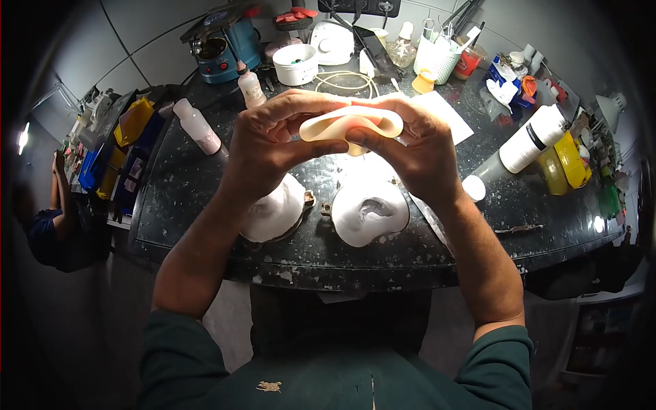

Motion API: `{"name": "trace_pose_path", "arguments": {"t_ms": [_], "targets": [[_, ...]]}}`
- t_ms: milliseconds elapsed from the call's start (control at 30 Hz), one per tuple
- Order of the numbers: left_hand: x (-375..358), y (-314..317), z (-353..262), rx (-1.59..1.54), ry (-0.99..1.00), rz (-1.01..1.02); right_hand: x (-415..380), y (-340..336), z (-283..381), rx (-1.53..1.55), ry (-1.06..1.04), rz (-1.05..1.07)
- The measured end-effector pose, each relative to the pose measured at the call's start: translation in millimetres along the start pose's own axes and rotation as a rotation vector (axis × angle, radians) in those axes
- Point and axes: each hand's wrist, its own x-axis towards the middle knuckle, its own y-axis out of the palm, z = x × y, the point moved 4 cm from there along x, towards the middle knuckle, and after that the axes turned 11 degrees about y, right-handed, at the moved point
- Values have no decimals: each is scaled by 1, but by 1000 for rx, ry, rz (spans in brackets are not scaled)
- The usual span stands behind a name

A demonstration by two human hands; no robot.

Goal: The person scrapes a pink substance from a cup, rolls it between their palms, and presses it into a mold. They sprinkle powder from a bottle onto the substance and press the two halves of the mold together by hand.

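Note:
Both hands hold up a cream-coloured, curved, flexible-looking piece above the dark workbench. My left hand grips its left side, the thumb along its lower edge. On its right side my right hand pinches it, the thumb pressed against the middle. The piece is bent, with a pinkish glow at its centre. Below it on the bench lie two white plaster moulds with metal fittings: the left mould is partly covered by my left forearm, and the right mould shows a hollow in its top.
Behind the hands stand a white tub, a small bottle and a blue device. A pink-and-white bottle is at left. At right are a large white bottle and yellow bins. Another person is at far left.

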Motion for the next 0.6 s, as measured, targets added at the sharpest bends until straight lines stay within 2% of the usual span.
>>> {"name": "trace_pose_path", "arguments": {"t_ms": [67, 167, 267, 333, 400, 433, 533, 567, 600], "targets": [[0, 3, 0, -126, -93, -54, -1, -1, -4, 44, 114, 21], [-2, 0, 10, -197, -136, -32, -6, 0, -5, -50, 155, -45], [-3, 1, 7, -245, -205, -82, -8, 6, -4, 109, 125, -78], [2, -5, 8, -225, -171, -91, -3, 3, -13, 90, 90, -50], [5, -11, 7, -205, -143, -97, 1, 8, -19, 456, 268, 166], [5, -12, 7, -157, -172, -73, 1, 4, -21, 392, 389, 257], [2, -16, 13, -70, -212, -31, 3, 0, -21, 362, 445, 303], [3, -19, 12, 103, -81, -22, 4, -1, -25, 407, 326, 236], [4, -20, 10, 276, 51, -11, 5, -1, -27, 410, 326, 239]]}}
